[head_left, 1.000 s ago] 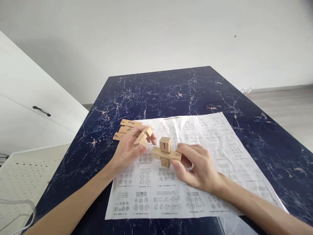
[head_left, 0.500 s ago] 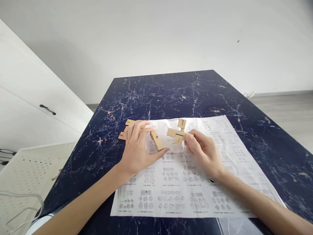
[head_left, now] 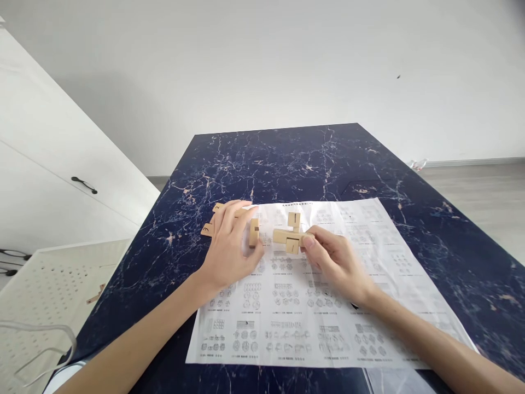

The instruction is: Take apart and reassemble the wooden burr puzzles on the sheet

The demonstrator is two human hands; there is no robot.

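My left hand point(head_left: 232, 246) grips a notched wooden puzzle block point(head_left: 254, 233) between thumb and fingers, its notch facing right. Past that hand's fingers lie more wooden blocks point(head_left: 207, 229), marked 2 and 3, partly hidden by the hand. My right hand point(head_left: 334, 257) pinches the right end of a cross-shaped assembly of wooden puzzle pieces point(head_left: 283, 236), with dark marks on its upper and lower arms. A small gap separates the assembly from the left hand's block. Both are held above a printed instruction sheet point(head_left: 287, 301).
The sheet lies on a dark blue marbled table point(head_left: 270, 164) against a white wall. A white cabinet with a black handle point(head_left: 84, 185) stands at left. Below it is a perforated white surface point(head_left: 53, 279) with a cable point(head_left: 41, 325) and a small wooden piece point(head_left: 96, 295).
The left hand's block has turned from slanted to nearly upright, and the thumb has drawn in. My right hand has brought the cross-shaped assembly slightly left and down.
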